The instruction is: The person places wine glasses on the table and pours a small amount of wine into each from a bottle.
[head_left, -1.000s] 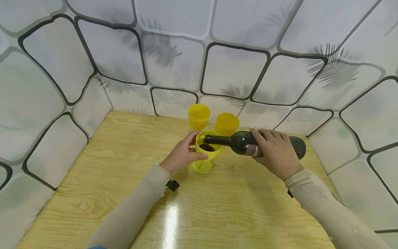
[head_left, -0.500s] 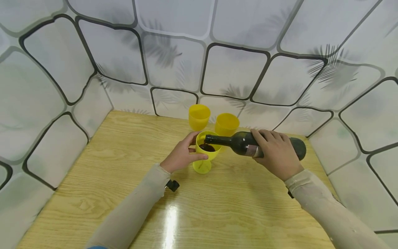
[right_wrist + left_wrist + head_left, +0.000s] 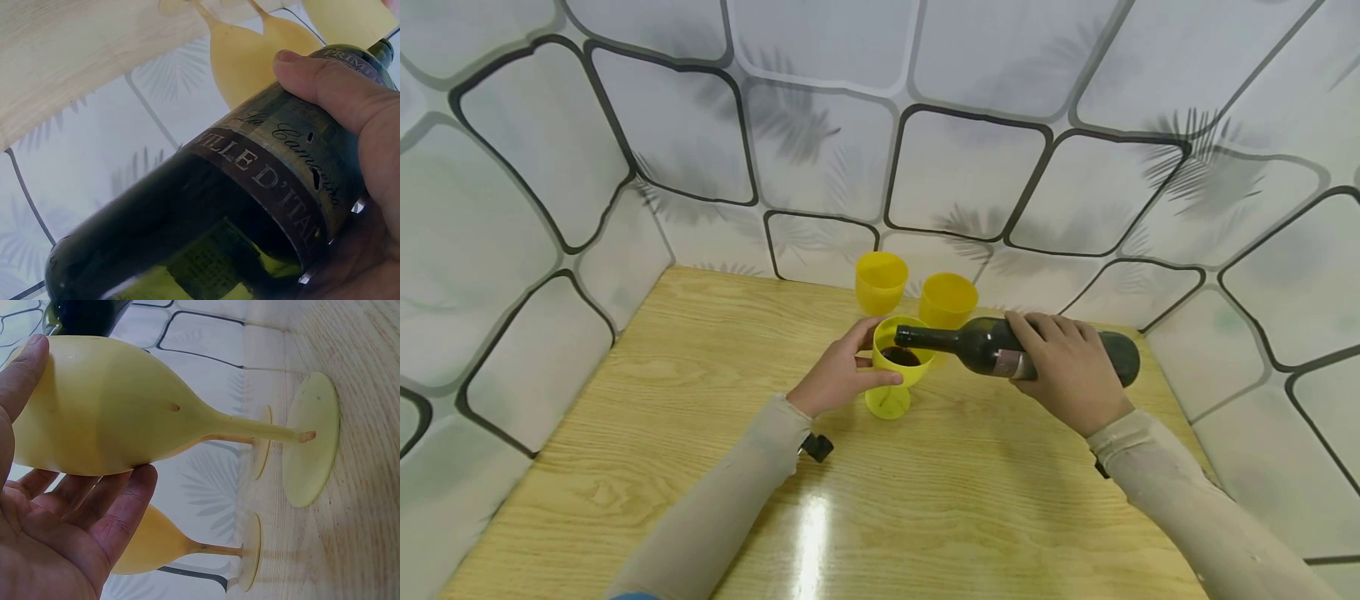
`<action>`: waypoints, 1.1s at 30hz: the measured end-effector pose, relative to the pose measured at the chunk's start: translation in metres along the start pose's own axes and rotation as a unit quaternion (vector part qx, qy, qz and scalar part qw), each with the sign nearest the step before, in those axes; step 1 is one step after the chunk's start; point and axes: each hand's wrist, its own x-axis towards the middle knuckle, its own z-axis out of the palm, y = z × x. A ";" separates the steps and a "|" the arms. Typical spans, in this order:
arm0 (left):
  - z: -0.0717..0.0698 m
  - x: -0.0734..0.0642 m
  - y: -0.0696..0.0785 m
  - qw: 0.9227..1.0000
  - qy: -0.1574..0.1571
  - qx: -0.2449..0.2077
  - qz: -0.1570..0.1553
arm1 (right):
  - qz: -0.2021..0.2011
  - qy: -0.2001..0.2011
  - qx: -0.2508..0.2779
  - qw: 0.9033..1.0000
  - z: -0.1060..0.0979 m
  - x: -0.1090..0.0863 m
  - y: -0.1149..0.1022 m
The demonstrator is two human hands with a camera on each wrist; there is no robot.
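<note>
My left hand [image 3: 835,377] holds a yellow wine goblet [image 3: 891,377] round its bowl, thumb on the near side and fingers on the far side. The goblet stands upright, its foot on the table, with dark red liquid [image 3: 899,356] inside. My right hand [image 3: 1071,371] grips a dark green wine bottle [image 3: 981,343] round its body. The bottle lies nearly level, its mouth over the inside of the goblet. In the right wrist view, its label [image 3: 275,156] shows beside the thumb; part of it is covered by the hand.
Two more yellow goblets, one at the back left [image 3: 881,283] and one at the back right [image 3: 948,298], stand behind the held one, near the patterned wall [image 3: 820,142]. The wood-grain table [image 3: 700,350] has walls on its left, back and right.
Both hands, the goblet and the bottle stay almost in place. A thin dark trickle at the bottle's mouth half a second ago is not plainly visible now.
</note>
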 end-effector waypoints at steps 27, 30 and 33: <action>0.001 0.000 -0.001 1.000 0.002 0.005 0.001 | -0.009 0.009 -0.002 1.000 0.000 -0.001 0.001; 0.001 0.000 -0.001 1.000 0.003 0.005 0.001 | -0.009 0.008 -0.003 1.000 0.000 0.000 0.001; 0.001 0.000 0.000 1.000 0.003 0.004 0.002 | -0.007 0.005 -0.002 1.000 -0.001 0.000 0.001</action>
